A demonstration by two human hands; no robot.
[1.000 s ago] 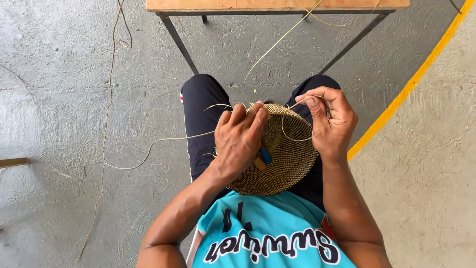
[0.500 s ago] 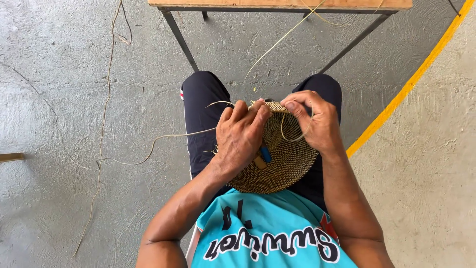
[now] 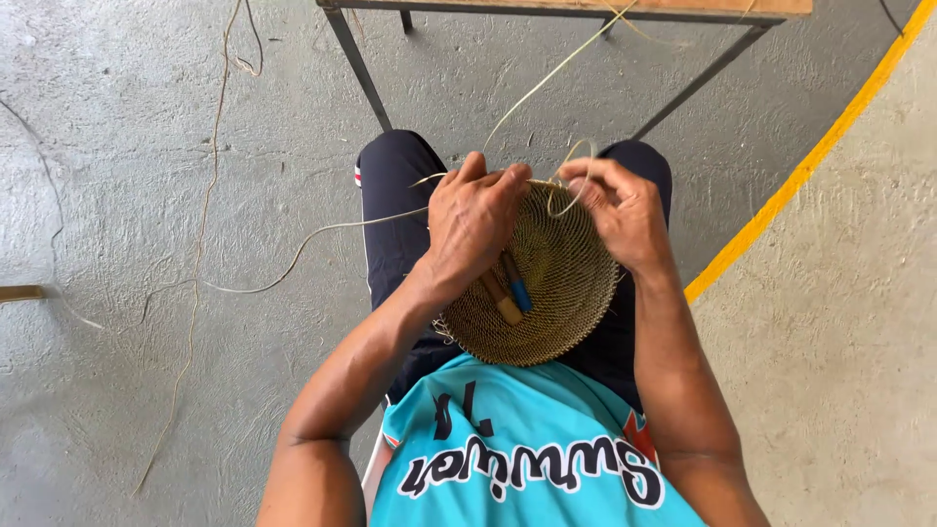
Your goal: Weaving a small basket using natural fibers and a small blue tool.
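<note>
Mid-weave: left hand (image 3: 476, 226) grips basket (image 3: 547, 293) rim, right hand (image 3: 615, 210) pinches a strand (image 3: 566, 171) loop; next, likely pulling it snug

Basket (image 3: 556, 283) — golden tan, fine woven mesh pattern throughout.
Tool (image 3: 509, 288) inside it — tan wooden handle beside a blue one.
Strands (image 3: 322, 232) — pale straw yellow.
Shirt (image 3: 527, 449) — turquoise, with black lettering edged in white and a small red patch at one side.
Trousers (image 3: 390, 195) — dark navy, with a red-and-white mark at the knee.
Floor (image 3: 146, 146) — mottled grey concrete, crossed by a yellow painted line (image 3: 810, 161).
Desk (image 3: 586, 8) — light wood top, dark metal legs.
</note>
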